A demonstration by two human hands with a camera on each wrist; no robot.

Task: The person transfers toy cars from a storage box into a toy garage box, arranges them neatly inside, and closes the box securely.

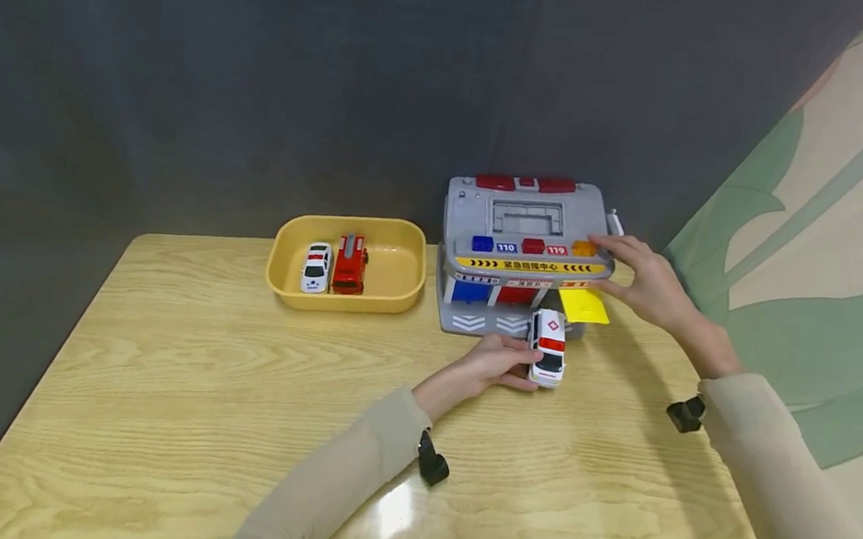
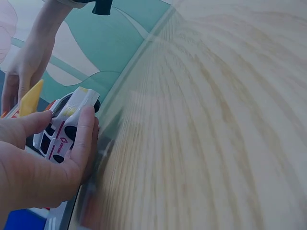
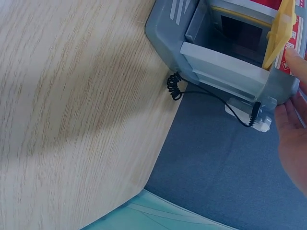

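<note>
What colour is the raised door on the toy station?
The raised door is bright yellow; it shows best in the head view.

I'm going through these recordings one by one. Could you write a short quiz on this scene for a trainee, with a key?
1. Multiple choice. What does the left hand hold?
A) a toy fire engine
B) a toy ambulance
C) a toy police car

2. True or false: near the right hand, the yellow door of the toy emergency command center stands open.

3. Fill in the number: the yellow tray holds ___ toy vehicles.

Key: 1. B; 2. True; 3. two.
</note>
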